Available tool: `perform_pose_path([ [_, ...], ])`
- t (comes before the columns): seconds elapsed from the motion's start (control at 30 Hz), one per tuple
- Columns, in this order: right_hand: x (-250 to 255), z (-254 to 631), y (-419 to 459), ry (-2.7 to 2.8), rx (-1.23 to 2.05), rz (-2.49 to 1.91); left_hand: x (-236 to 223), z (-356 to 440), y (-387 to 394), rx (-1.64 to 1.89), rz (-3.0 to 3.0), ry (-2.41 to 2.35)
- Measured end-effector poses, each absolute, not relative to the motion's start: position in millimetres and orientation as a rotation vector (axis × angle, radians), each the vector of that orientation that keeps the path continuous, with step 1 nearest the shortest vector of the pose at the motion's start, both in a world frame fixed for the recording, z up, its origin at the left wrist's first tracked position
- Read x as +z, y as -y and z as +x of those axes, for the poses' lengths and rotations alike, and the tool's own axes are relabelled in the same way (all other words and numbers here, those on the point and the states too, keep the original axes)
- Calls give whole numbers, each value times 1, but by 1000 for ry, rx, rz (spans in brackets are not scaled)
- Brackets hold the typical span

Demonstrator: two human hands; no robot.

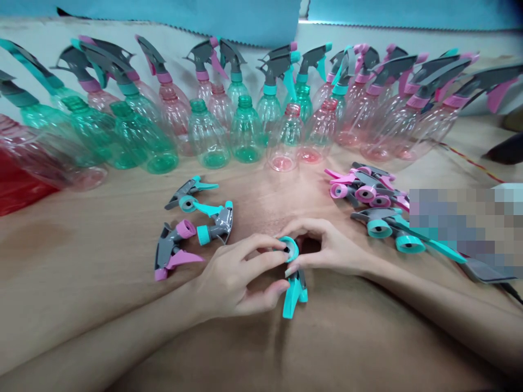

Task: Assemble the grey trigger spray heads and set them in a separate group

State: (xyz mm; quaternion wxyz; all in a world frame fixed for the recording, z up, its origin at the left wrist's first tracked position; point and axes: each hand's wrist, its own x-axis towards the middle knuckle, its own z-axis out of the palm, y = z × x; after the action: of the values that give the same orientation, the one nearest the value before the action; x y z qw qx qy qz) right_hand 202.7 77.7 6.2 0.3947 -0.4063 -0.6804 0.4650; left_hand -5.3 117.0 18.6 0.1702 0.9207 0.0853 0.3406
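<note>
Both of my hands meet at the middle of the table on one teal and grey spray trigger head (293, 283). My left hand (235, 280) pinches it from the left, thumb below and fingers on its teal screw cap. From the right, my right hand (327, 247) has its fingertips closed on the same cap. The trigger lever points down toward me. Three loose trigger heads (192, 228), teal and pink, lie just left of my left hand.
A pile of several pink and teal trigger heads (378, 209) lies at the right. Rows of clear green and pink bottles (245, 130), some capped with triggers, stand across the back. A red plastic item (16, 185) sits far left. A blurred patch covers the right edge.
</note>
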Motion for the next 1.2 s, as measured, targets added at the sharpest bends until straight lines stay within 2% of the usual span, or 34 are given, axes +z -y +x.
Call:
perform_pose_path([
  [0.8,10,199,-74,1857,899,-1101,15,-6,-114,951,2661,-410],
  [1.03,6,198,-72,1740,856,-1151,18,-8,-116,935,2557,-421],
  [1.2,7,196,-67,1756,604,-1143,21,-7,-115,840,2268,-701],
])
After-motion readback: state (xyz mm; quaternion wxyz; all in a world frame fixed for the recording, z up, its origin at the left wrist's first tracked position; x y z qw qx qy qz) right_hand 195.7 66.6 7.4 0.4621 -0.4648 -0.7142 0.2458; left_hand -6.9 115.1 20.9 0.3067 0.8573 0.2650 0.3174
